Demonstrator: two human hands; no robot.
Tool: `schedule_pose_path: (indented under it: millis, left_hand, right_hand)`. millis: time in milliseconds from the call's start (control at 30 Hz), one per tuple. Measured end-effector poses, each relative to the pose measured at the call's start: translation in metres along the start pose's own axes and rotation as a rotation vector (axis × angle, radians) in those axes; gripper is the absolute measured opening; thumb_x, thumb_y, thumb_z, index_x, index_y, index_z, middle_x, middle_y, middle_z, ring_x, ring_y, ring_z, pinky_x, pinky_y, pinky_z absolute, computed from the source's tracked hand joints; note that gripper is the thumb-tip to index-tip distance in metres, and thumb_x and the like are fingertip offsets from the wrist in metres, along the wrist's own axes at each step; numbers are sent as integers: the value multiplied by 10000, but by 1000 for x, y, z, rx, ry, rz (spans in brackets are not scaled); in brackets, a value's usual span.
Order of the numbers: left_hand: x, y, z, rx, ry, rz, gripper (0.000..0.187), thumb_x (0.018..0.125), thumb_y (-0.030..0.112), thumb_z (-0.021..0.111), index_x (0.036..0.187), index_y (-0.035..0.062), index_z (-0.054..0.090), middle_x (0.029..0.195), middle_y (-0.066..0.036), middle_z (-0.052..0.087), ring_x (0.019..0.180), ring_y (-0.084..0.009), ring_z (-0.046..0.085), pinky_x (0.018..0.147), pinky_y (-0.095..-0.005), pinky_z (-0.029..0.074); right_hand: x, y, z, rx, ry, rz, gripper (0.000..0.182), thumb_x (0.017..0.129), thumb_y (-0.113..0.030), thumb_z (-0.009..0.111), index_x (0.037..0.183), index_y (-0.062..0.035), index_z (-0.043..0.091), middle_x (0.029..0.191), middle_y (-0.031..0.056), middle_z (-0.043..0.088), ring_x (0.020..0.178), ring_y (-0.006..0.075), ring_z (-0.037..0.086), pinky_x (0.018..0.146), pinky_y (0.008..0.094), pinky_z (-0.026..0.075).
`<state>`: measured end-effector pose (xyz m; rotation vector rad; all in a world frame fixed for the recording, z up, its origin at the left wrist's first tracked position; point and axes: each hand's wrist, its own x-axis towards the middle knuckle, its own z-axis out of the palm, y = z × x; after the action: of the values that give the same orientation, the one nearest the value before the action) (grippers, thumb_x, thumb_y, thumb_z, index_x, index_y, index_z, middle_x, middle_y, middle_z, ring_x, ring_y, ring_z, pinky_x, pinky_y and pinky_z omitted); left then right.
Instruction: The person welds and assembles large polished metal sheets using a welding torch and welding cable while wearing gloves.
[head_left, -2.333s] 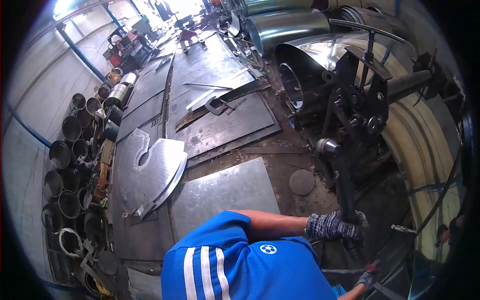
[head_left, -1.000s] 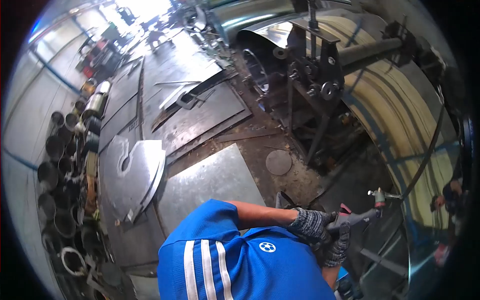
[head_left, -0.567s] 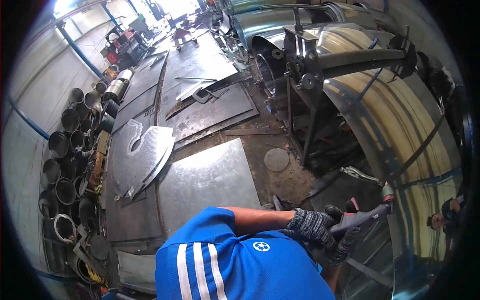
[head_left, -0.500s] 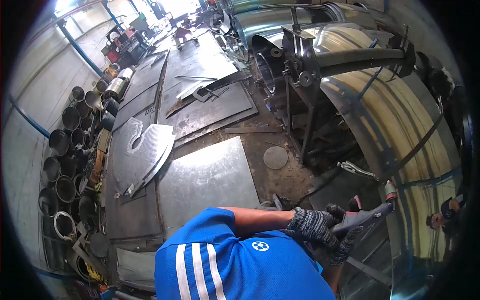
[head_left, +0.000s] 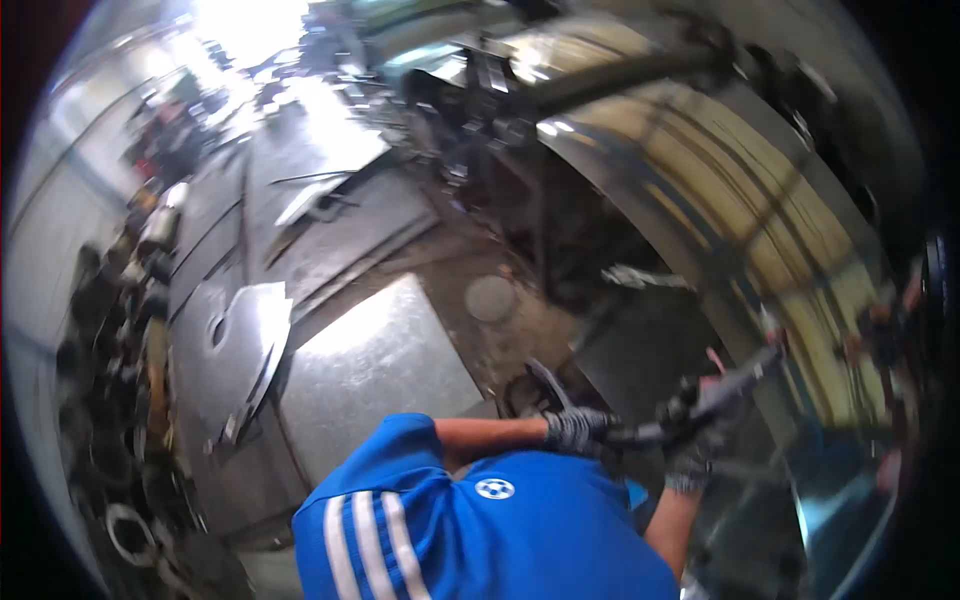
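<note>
Both my hands wear grey knit gloves and are smeared by motion. My right hand (head_left: 692, 435) wraps round a long grey hand tool (head_left: 735, 388), torch-like, with a red trigger and an angled red-and-pale head. My left hand (head_left: 580, 428) is closed at the rear end of this tool, where a dark hose (head_left: 547, 382) loops just behind it. The tool's head overlaps the lower edge of a large curved shiny metal sheet (head_left: 715, 200) in this view. Pale locking pliers (head_left: 645, 277) are at the sheet's left edge.
A flat metal sheet (head_left: 370, 370) and a cut metal piece with a round notch (head_left: 255, 325) lie to the left. A round disc (head_left: 490, 298) is on the floor. Several pipes (head_left: 110, 390) are stacked along the left wall. A dark stand (head_left: 500, 120) holds a long bar ahead.
My view has swung, so the surroundings shift left and blur. My left hand has slid back along the tool towards its rear, apart from my right hand.
</note>
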<state>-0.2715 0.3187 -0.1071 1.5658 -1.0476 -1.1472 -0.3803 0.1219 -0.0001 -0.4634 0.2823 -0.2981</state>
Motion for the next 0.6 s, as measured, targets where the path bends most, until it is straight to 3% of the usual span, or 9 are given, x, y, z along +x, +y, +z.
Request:
schedule_pose_path:
  millis: [33,100,200,233,333,400,467,533,600]
  left_hand:
    - [3,-7,15,-139,-15,118,465,835,285,811,1191,34,649,1066,-122,724,1026,-176,666,873,-378,546]
    - [-8,52,-9,-281,-96,40,531,864,284,802,1276,22,595,1093,-88,715,1048,-178,658,911,-369,550]
    - [2,57,-22,-307,-201,31,592,877,284,790,1341,4,552,1138,-118,704,1093,-196,646,955,-376,535]
    - [5,56,-27,-264,-242,49,605,912,237,769,1402,11,497,1218,-111,679,1143,-188,625,997,-372,515]
    - [14,50,-32,-316,-330,121,609,960,161,726,1475,17,435,1307,-91,648,1206,-168,592,1049,-363,490]
    - [7,59,-30,-389,-311,146,586,918,227,748,1396,-19,515,1222,-138,677,1151,-209,616,1017,-377,501]
    - [9,81,-38,-420,-333,73,616,898,217,774,1410,-7,512,1247,-121,676,1151,-191,613,1015,-378,510]
    - [18,86,-40,-307,-356,64,597,876,194,799,1380,4,543,1219,-99,687,1118,-200,637,996,-369,524]
    - [32,63,-42,-40,-335,143,493,872,157,800,1300,14,603,1153,-91,704,1077,-208,661,968,-348,542]
  right_hand:
    - [-4,2,7,45,27,-19,794,847,-766,625,1105,-15,622,831,106,679,708,267,659,745,414,527]
    - [-9,-8,43,61,151,-34,832,821,-832,582,1028,-27,637,813,98,676,678,269,634,723,434,512]
    - [-8,-3,49,-116,77,-298,876,819,-865,534,1022,-19,639,817,93,666,693,262,625,713,450,500]
    - [-7,-1,52,-5,64,-325,821,842,-828,553,1225,-102,580,786,79,649,656,255,623,676,473,518]
    - [4,0,61,142,117,-414,814,874,-809,530,1435,-219,516,705,56,601,569,236,588,567,480,498]
    - [-4,1,67,146,165,-449,849,873,-830,492,1436,-195,510,655,51,566,508,236,537,502,461,452]
    - [-3,-12,73,92,210,-433,842,869,-836,481,1384,-174,557,618,51,552,484,239,523,475,443,434]
    - [-11,-37,107,-30,103,-506,757,889,-797,506,1151,-97,629,595,34,534,458,208,490,482,396,432]
    - [-19,-73,126,-79,91,-632,696,896,-762,537,1078,-97,629,566,21,511,431,187,477,447,363,418]
